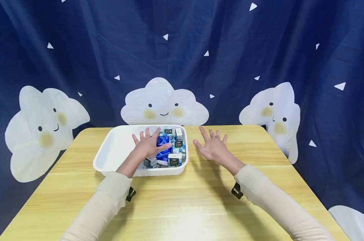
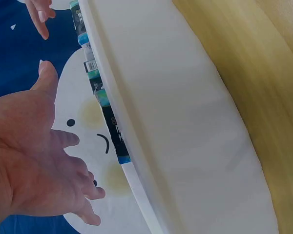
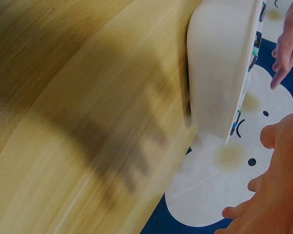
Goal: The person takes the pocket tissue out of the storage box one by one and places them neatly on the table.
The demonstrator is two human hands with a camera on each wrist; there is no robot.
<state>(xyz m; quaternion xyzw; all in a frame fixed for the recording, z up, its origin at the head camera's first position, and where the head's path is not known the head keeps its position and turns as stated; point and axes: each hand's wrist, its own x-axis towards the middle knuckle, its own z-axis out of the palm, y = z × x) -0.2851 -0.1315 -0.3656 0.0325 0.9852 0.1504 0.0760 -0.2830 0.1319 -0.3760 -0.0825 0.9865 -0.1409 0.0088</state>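
Note:
A white plastic bin (image 1: 166, 171) stands toward the far side of the table. Its right half holds several small patterned boxes (image 1: 174, 161) with black labels around a blue packet (image 1: 164, 154); the left half shows bare white floor. Over the bin hovers my left hand (image 1: 147, 146), fingers spread, hiding some of the contents in the head view. My right hand (image 1: 213, 148) is raised above the wood to the right of the bin, fingers also spread, holding nothing. In the wrist views both the left hand (image 2: 34, 151) and the right hand (image 3: 276, 187) appear apart from the bin.
The light wooden table (image 1: 182, 201) extends toward me and to both sides of the bin. Behind it hangs a dark blue curtain (image 1: 182, 60) with white clouds and triangles. A black strap piece (image 1: 237, 190) shows under my right cuff.

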